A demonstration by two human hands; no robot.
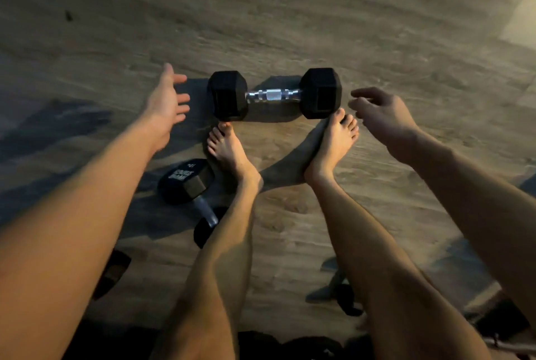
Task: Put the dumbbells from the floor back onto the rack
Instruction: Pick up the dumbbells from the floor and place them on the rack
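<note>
Left of the hex dumbbell (274, 95), the left grip (166, 101) hangs spread and empty. Nearer the person on that side lies a second dumbbell (188, 182), half hidden by a shin (232, 229). Right of the hex dumbbell, the right grip (383, 116) hovers loosely curled, holding nothing. The pickup seems about to begin: next, a grip must close round the chrome handle (272, 89). Both weights rest on the wood-grain floor (290, 26). No rack shows, and the dim surroundings are perhaps too blurred to read.

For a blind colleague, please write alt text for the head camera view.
A left hand and right hand, both open and empty, flank a black hex dumbbell lying on the wooden floor before the bare left foot and right foot. A second dumbbell lies beside the left foot.
</note>
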